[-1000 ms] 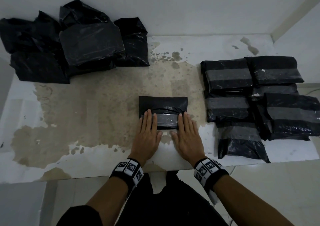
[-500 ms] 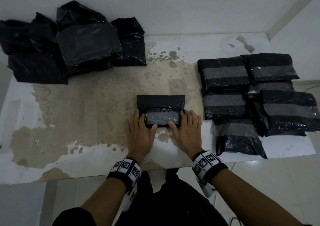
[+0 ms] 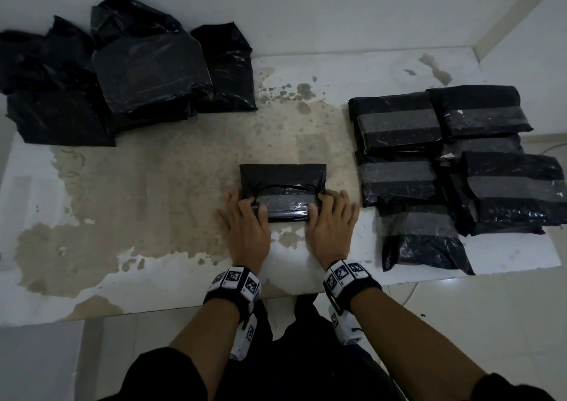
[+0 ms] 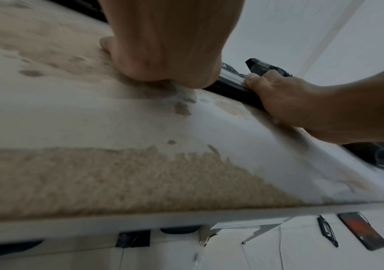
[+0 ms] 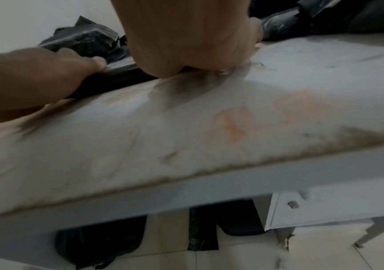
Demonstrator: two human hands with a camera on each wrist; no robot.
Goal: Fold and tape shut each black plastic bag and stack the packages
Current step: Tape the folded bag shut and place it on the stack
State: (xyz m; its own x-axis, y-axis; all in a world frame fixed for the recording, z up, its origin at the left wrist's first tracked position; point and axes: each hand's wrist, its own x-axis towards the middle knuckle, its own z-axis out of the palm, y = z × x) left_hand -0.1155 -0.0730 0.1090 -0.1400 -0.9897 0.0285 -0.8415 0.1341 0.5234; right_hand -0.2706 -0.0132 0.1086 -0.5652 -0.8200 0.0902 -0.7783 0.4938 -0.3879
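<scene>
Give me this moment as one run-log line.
package: mid-table, taped | left hand: grips its left end | right hand: grips its right end | taped stack: right | unsealed bags: far left

One package in hand (image 3: 283,192), six taped packages (image 3: 399,124), four untaped bags (image 3: 150,69)

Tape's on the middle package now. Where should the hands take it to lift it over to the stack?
Probably by its two short ends, one hand from each side. The package lies flat and wide on the table, with the tape strip running across. The left hand and right hand already curl over those ends, thumbs on top, clear of the stack of taped packages.
</scene>
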